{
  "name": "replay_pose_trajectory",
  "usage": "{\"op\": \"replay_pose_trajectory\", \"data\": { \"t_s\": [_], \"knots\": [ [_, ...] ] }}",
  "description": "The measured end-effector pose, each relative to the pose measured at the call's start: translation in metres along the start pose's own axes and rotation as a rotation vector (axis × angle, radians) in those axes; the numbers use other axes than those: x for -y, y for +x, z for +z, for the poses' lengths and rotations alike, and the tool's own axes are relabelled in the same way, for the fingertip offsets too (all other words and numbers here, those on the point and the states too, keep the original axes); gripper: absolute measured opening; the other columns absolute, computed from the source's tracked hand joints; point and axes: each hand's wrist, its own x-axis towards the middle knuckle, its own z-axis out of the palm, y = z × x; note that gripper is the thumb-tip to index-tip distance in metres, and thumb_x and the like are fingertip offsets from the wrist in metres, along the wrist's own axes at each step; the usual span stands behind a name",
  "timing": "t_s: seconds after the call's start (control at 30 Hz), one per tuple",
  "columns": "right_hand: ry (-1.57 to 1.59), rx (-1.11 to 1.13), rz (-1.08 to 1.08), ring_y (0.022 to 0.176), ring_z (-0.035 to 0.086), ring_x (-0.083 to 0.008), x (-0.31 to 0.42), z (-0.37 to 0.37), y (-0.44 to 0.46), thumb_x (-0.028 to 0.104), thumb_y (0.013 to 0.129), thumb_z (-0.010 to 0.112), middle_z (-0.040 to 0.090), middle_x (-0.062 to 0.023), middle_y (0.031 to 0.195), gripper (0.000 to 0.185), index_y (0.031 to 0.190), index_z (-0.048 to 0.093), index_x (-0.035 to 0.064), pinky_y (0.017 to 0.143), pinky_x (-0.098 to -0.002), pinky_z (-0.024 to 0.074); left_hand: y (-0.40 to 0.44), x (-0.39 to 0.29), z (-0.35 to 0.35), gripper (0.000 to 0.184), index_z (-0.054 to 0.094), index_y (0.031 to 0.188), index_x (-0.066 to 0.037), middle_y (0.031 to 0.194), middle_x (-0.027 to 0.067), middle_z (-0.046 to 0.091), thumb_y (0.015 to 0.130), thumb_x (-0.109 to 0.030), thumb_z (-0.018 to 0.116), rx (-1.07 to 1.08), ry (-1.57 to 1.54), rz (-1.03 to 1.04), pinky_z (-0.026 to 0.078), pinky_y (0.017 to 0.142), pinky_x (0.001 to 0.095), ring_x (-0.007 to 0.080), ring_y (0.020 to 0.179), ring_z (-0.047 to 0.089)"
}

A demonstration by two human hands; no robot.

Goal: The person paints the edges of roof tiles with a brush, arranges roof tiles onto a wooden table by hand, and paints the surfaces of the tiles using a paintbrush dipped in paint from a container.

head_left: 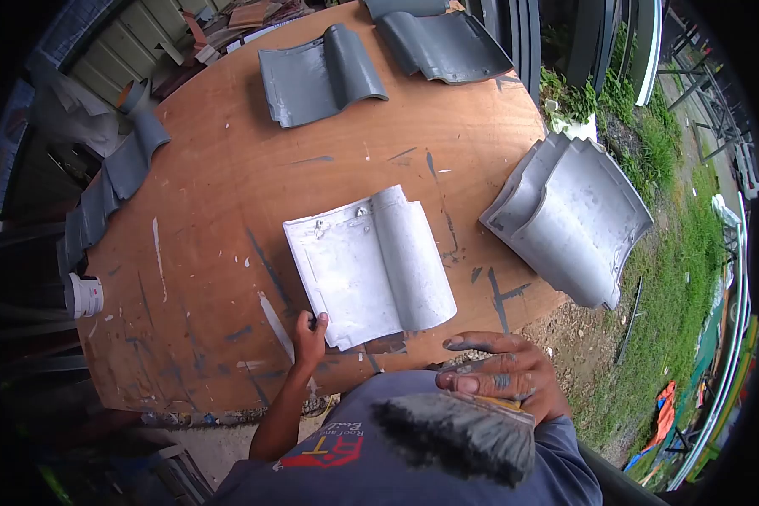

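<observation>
Stacked tiles [578, 207] sitting right of ridged white tile [350, 274], grey tiles [299, 80] beyond, left hand [310, 341] gripping its corner, right hand [519, 371] grasping brush [455, 434]

Head cam looks fwd/down on nearby tbl [219, 181].

A brown wooden desk [219, 185] (streaked with grey and white paint marks [158, 253]) carries a pale tile [341, 274] near its close edge. A stack of pale tiles [578, 219] sits at the right edge. Farther back lie a grey tile [299, 84] and a second grey tile [443, 46]; overlapping dark tiles [126, 171] line the left edge, near a white tub [88, 297].
</observation>
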Motion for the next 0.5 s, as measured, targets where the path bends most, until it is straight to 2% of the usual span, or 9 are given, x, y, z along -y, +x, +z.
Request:
{"op": "replay_pose_trajectory", "data": {
  "t_s": [0.1, 0.17, 0.23, 0.27, 0.3, 0.33, 0.37, 0.43, 0.5],
  "knots": [
    [-0.030, 0.009, -0.099, 0.106, 0.073, -0.0358, -0.007, 0.003, 0.010, 0.018, 0.087, 0.071, 0.070, -0.0280, 0.118, 0.010, 0.082, 0.065, 0.0123, 0.097, -0.0652, 0.0537, 0.011, -0.013, -0.016, 0.040, 0.058, 0.085, -0.001, 0.071, 0.0104, 0.055, 0.105, -0.037, 0.058, -0.085, 0.007, 0.059, 0.040, 0.062, 0.0391, 0.0202, 0.067, 0.049],
    [-0.044, 0.007, -0.131, 0.105, 0.073, -0.0350, -0.012, -0.001, 0.015, 0.018, 0.088, 0.070, 0.071, -0.0280, 0.116, 0.009, 0.083, 0.065, 0.0131, 0.096, -0.0652, 0.0540, 0.035, 0.001, -0.027, 0.042, 0.065, 0.091, -0.001, 0.070, 0.0108, 0.058, 0.106, -0.039, 0.054, -0.224, -0.043, 0.035, 0.045, 0.064, 0.0381, 0.0217, 0.065, 0.053],
    [-0.113, 0.027, -0.132, 0.104, 0.073, -0.0348, -0.015, -0.009, 0.018, 0.016, 0.089, 0.070, 0.071, -0.0276, 0.116, 0.009, 0.083, 0.064, 0.0139, 0.096, -0.0654, 0.0543, 0.068, 0.005, -0.041, 0.035, 0.066, 0.102, 0.000, 0.087, 0.0160, 0.064, 0.104, -0.034, 0.056, -0.305, -0.032, 0.013, 0.050, 0.074, 0.0395, 0.0285, 0.078, 0.061],
    [-0.137, 0.037, -0.133, 0.104, 0.073, -0.0348, -0.017, -0.013, 0.019, 0.016, 0.089, 0.070, 0.071, -0.0274, 0.115, 0.009, 0.083, 0.064, 0.0141, 0.095, -0.0655, 0.0544, 0.084, 0.007, -0.044, 0.035, 0.066, 0.102, 0.000, 0.087, 0.0160, 0.064, 0.104, -0.034, 0.056, -0.307, -0.041, 0.011, 0.050, 0.074, 0.0395, 0.0285, 0.078, 0.061],
    [-0.149, 0.032, -0.002, 0.104, 0.073, -0.0350, -0.020, -0.019, 0.015, 0.015, 0.088, 0.070, 0.071, -0.0267, 0.116, 0.006, 0.085, 0.065, 0.0144, 0.096, -0.0654, 0.0545, 0.103, 0.012, -0.044, 0.031, 0.064, 0.108, -0.001, 0.100, 0.0176, 0.063, 0.102, -0.030, 0.057, -0.490, 0.173, 0.135, 0.049, 0.082, 0.0425, 0.0324, 0.090, 0.060],
    [-0.231, 0.003, 0.023, 0.103, 0.073, -0.0363, -0.030, -0.023, 0.016, 0.015, 0.088, 0.069, 0.070, -0.0260, 0.118, 0.005, 0.092, 0.067, 0.0121, 0.094, -0.0617, 0.0554, 0.119, 0.017, -0.041, 0.028, 0.063, 0.113, -0.002, 0.112, 0.0192, 0.062, 0.100, -0.026, 0.059, -0.672, 0.390, 0.260, 0.049, 0.089, 0.0455, 0.0363, 0.102, 0.060],
    [-0.312, -0.024, 0.050, 0.103, 0.073, -0.0376, -0.041, -0.026, 0.017, 0.015, 0.087, 0.068, 0.070, -0.0253, 0.120, 0.012, 0.099, 0.068, 0.0098, 0.092, -0.0580, 0.0563, 0.130, 0.023, -0.035, 0.028, 0.063, 0.113, -0.002, 0.112, 0.0192, 0.062, 0.100, -0.026, 0.059, -0.678, 0.384, 0.262, 0.049, 0.089, 0.0455, 0.0363, 0.102, 0.060],
    [-0.357, -0.136, 0.109, 0.105, 0.071, -0.0396, -0.070, -0.034, 0.019, 0.016, 0.087, 0.065, 0.068, -0.0246, 0.124, 0.031, 0.115, 0.069, 0.0036, 0.091, -0.0497, 0.0566, 0.149, 0.031, -0.026, 0.030, 0.060, 0.119, -0.003, 0.129, 0.0209, 0.054, 0.094, -0.020, 0.061, -0.759, 0.718, 0.221, 0.042, 0.098, 0.0510, 0.0414, 0.116, 0.051],
    [-0.393, -0.234, 0.258, 0.113, 0.068, -0.0373, -0.106, -0.044, 0.029, 0.019, 0.087, 0.062, 0.067, -0.0269, 0.124, 0.048, 0.128, 0.062, -0.0053, 0.094, -0.0437, 0.0528, 0.152, 0.028, -0.026, 0.030, 0.060, 0.117, -0.003, 0.127, 0.0206, 0.055, 0.093, -0.021, 0.062, -0.780, 0.697, 0.215, 0.041, 0.099, 0.0522, 0.0413, 0.116, 0.052]
  ]
}}
